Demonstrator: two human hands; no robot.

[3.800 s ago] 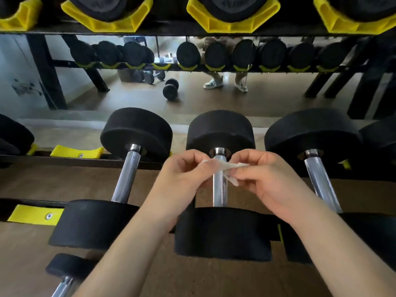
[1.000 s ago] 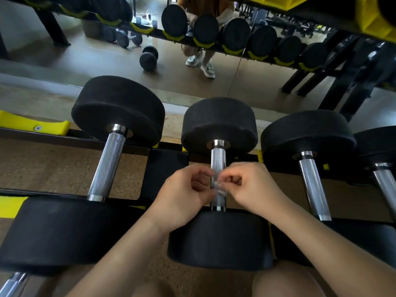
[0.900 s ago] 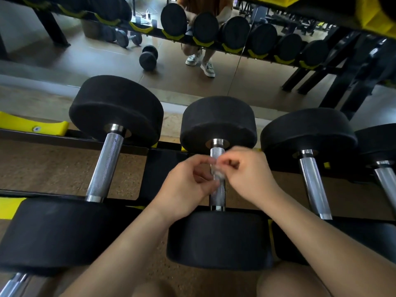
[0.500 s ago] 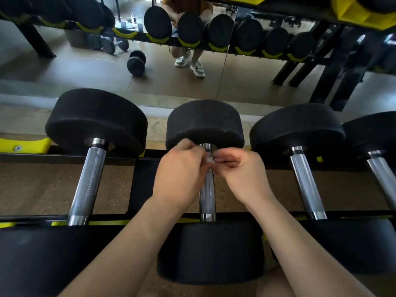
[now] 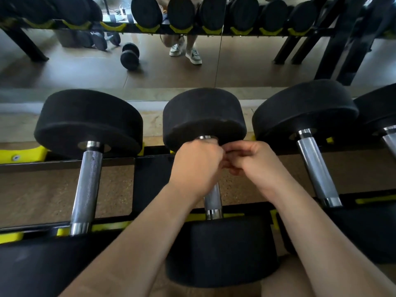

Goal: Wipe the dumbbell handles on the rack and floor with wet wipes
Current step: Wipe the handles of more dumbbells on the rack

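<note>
The middle dumbbell lies on the rack with its chrome handle (image 5: 213, 198) running away from me between two black heads. My left hand (image 5: 196, 166) is curled round the top of that handle, just under the far head (image 5: 203, 116). My right hand (image 5: 250, 163) is curled against it from the right, fingertips meeting the left hand's. The wet wipe is hidden inside my hands. The lower part of the handle shows bare below my left wrist.
A larger dumbbell with a knurled handle (image 5: 86, 185) lies to the left, another handle (image 5: 317, 170) to the right, a further one (image 5: 390, 142) at the right edge. Yellow cradles (image 5: 23, 155) line the black rack rail. A mirror behind shows a floor dumbbell (image 5: 129, 56).
Both hands slid up the middle handle from near its lower end to just under the far head. The wipe, visible between my fingers earlier, is now covered by my hands.
</note>
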